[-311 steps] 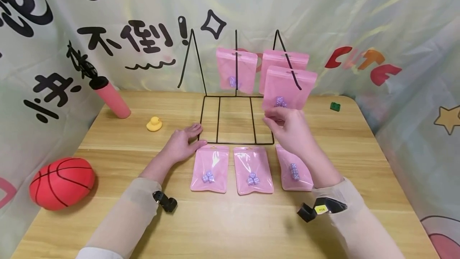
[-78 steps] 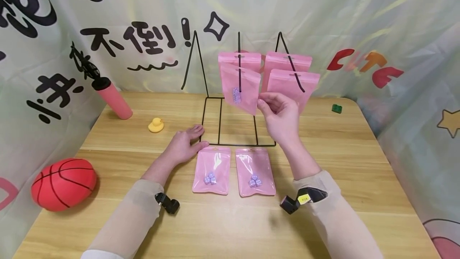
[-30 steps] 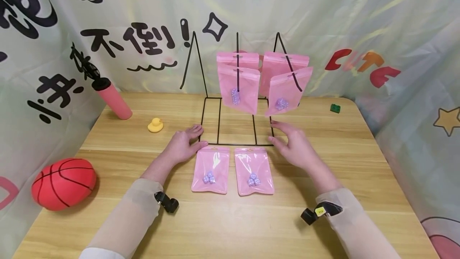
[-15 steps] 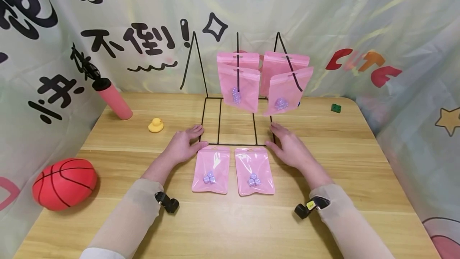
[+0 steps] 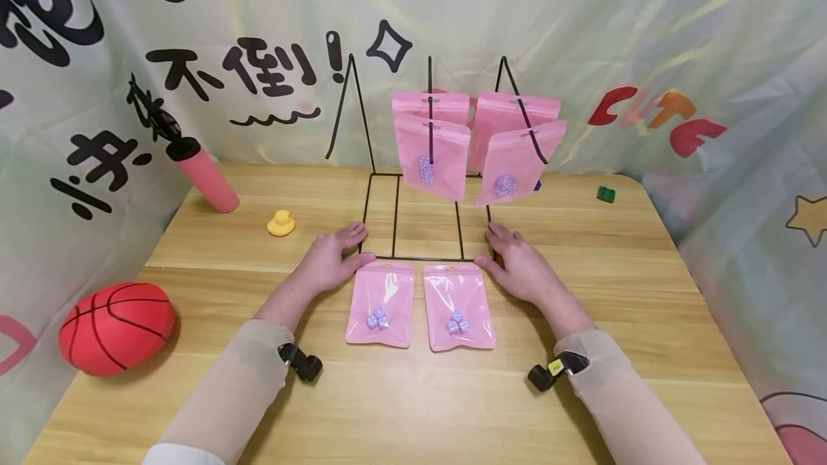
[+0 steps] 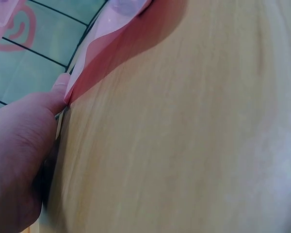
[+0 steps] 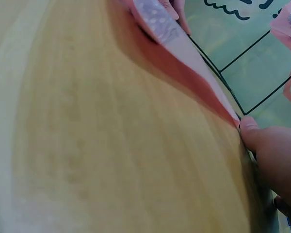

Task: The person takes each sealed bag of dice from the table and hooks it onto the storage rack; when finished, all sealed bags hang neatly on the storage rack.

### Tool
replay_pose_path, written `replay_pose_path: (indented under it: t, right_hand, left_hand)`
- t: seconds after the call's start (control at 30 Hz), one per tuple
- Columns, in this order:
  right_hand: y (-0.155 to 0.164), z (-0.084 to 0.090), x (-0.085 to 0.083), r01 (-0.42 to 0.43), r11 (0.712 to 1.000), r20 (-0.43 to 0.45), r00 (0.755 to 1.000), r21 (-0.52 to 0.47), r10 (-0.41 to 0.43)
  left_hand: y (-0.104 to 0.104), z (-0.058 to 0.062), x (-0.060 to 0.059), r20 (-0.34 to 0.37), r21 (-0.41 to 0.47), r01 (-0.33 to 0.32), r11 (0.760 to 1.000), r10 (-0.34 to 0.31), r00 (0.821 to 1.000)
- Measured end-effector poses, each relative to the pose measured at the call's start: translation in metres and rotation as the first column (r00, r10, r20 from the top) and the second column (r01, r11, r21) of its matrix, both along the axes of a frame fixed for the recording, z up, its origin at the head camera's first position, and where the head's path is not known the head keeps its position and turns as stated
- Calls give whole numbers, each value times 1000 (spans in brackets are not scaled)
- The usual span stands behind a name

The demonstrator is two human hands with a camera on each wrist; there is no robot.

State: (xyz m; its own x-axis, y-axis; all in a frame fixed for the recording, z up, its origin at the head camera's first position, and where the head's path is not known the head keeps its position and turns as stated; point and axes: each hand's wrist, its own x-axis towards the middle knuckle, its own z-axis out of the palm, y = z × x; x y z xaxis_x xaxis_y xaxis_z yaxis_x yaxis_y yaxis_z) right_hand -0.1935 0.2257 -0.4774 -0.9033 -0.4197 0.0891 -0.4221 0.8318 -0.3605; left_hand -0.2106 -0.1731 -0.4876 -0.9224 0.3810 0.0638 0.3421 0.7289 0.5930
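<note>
A black wire rack [image 5: 413, 258] stands on the table, with upright hooks at its back. Two pink zip bags with purple dice hang on its middle hook, the front bag [image 5: 446, 146] covering most of the one behind. Two more hang on the right hook, the front bag [image 5: 510, 156] turned at an angle. Before the rack lie two flat pink bags, a left bag [image 5: 381, 289] and a right bag [image 5: 455, 293], each with several dice. My left hand [image 5: 323, 262] rests at the base's left front corner, my right hand [image 5: 525, 268] at the right. Their fingers are relaxed, touching the frame.
On the left are a red toy basketball [image 5: 116, 329], a yellow rubber duck [image 5: 281, 223] and a pink cylinder [image 5: 205, 181] with a black top. A green toy brick [image 5: 606, 194] lies at the back right. A printed curtain [image 5: 646, 34] encloses the table.
A third bag has gone from the table to the middle hook, guided by my right hand. That hand has since dropped to the rack's right front corner. My left hand stays put.
</note>
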Motion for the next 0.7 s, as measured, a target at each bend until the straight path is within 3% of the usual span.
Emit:
replay_pose_path:
  t: [0.47,0.7]
  right_hand:
    - [1,-3,1,3,999,5,1000,-38,-3]
    - [2,-1,1,21,999,31,999,-50,-19]
  left_hand:
    - [-3,5,0,33,-60,23,998,-21,999]
    - [-2,18,5,20,-31,42,999,-41,999]
